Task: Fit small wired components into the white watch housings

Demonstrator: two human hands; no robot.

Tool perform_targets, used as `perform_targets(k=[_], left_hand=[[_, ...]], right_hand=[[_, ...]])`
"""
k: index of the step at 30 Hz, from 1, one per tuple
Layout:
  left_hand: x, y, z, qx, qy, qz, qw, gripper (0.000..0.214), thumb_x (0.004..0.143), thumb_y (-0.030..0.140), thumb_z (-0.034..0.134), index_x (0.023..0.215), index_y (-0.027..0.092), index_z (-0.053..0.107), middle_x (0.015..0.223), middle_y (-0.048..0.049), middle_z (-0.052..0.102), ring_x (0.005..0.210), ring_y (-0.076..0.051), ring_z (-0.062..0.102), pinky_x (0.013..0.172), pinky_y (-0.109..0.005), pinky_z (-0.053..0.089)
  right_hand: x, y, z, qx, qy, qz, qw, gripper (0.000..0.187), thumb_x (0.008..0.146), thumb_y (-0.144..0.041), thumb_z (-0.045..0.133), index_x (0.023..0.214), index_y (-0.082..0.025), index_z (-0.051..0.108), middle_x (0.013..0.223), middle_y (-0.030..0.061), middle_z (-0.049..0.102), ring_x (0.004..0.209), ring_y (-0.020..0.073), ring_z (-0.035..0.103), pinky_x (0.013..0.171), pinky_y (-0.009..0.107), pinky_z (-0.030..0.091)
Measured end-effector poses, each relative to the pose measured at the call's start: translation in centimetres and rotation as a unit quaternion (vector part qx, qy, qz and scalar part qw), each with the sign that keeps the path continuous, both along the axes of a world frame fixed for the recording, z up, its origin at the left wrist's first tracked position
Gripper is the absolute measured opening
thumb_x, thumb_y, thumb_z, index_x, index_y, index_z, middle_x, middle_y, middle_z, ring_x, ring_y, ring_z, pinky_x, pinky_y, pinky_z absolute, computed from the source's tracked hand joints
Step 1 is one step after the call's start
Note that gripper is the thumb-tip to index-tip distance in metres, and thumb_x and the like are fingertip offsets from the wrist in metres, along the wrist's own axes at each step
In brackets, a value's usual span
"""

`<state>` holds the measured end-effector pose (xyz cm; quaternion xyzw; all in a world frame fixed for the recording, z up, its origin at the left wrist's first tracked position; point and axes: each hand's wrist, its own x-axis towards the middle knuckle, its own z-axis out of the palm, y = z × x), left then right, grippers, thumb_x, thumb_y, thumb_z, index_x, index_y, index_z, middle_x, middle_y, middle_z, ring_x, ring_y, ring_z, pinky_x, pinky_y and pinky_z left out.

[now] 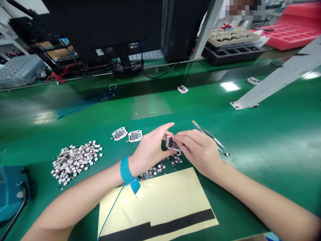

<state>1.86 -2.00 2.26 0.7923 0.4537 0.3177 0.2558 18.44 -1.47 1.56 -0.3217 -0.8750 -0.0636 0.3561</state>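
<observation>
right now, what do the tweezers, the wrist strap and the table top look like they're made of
Tweezers in the right hand: thin, silvery, bright edge glint, so likely bare metal.
Wrist strap on the left arm: flat blue, matte, no shine; probably fabric or soft rubber.
Table top: green, glossy, mirrors the lights; looks like a smooth vinyl or rubber mat.

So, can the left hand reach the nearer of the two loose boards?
Probably yes. The nearer loose board lies uncovered beside the left hand, only bare table between them. But that hand is busy, pinching a third board with the right hand.
</observation>
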Motion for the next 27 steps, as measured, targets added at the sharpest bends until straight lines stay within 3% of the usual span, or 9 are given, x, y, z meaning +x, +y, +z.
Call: perform_targets(k=[4, 10, 12, 14, 17, 27], left_hand=[[0.0, -0.2, 0.2, -0.003, -0.019, 0.003, 1.0, 0.068, 0.06, 0.018, 0.072, 0.118, 0.019, 0.036, 0.093, -0.0012, 0.062, 0.082, -0.015, 0.061, 0.077, -0.03, 0.052], [0.0, -0.3, 0.3, -0.022, -0.078, 0.009, 0.997, 0.058, 0.06, 0.022, 0.072, 0.11, 0.019, 0.043, 0.09, -0.0017, 0.063, 0.084, -0.015, 0.061, 0.078, -0.029, 0.053], [0.0, -0.3, 0.1, -0.026, -0.08, 0.015, 0.996, 0.056, 0.059, 0.022, 0.073, 0.107, 0.019, 0.045, 0.09, -0.0021, 0.063, 0.085, -0.017, 0.061, 0.078, -0.031, 0.053], [0.0, -0.3, -0.1, -0.037, -0.093, 0.018, 0.995, 0.056, 0.058, 0.021, 0.073, 0.106, 0.019, 0.045, 0.09, -0.0021, 0.064, 0.083, -0.016, 0.062, 0.078, -0.031, 0.053], [0.0, -0.1, -0.5, -0.057, -0.116, 0.017, 0.991, 0.055, 0.058, 0.017, 0.072, 0.105, 0.017, 0.044, 0.089, -0.0023, 0.063, 0.079, -0.014, 0.063, 0.078, -0.028, 0.054], [-0.3, 0.3, -0.5, -0.082, -0.105, 0.012, 0.991, 0.056, 0.056, 0.013, 0.072, 0.105, 0.016, 0.045, 0.088, -0.0035, 0.062, 0.081, -0.015, 0.063, 0.078, -0.029, 0.054]], right_hand=[[-0.1, 0.3, 0.1, -0.07, 0.05, 0.0, 0.996, 0.004, 0.076, -0.012, 0.055, 0.079, -0.014, 0.058, 0.078, 0.0023, 0.061, 0.069, 0.0101, 0.054, 0.066, 0.026, 0.044], [-0.1, 0.7, 0.4, -0.205, 0.136, 0.023, 0.969, 0.005, 0.076, -0.013, 0.054, 0.074, -0.017, 0.057, 0.077, 0.0014, 0.057, 0.074, 0.0092, 0.053, 0.063, 0.022, 0.044], [-0.1, 0.7, 0.6, -0.151, 0.079, 0.002, 0.985, 0.008, 0.077, -0.016, 0.053, 0.069, -0.017, 0.055, 0.079, 0.0022, 0.057, 0.071, 0.0103, 0.051, 0.062, 0.024, 0.043], [-0.1, 0.6, 0.7, -0.048, -0.03, -0.029, 0.998, 0.01, 0.078, -0.018, 0.051, 0.069, -0.017, 0.056, 0.08, 0.0032, 0.059, 0.067, 0.0118, 0.047, 0.062, 0.027, 0.039], [0.0, 0.5, 0.7, 0.058, -0.153, -0.06, 0.985, 0.01, 0.079, -0.019, 0.05, 0.074, -0.018, 0.058, 0.077, 0.0037, 0.06, 0.064, 0.0135, 0.042, 0.06, 0.028, 0.034], [-1.0, 1.7, 1.3, 0.063, -0.188, -0.039, 0.979, 0.019, 0.077, -0.015, 0.049, 0.06, -0.014, 0.055, 0.06, 0.0036, 0.051, 0.058, 0.0136, 0.038, 0.054, 0.027, 0.031]])
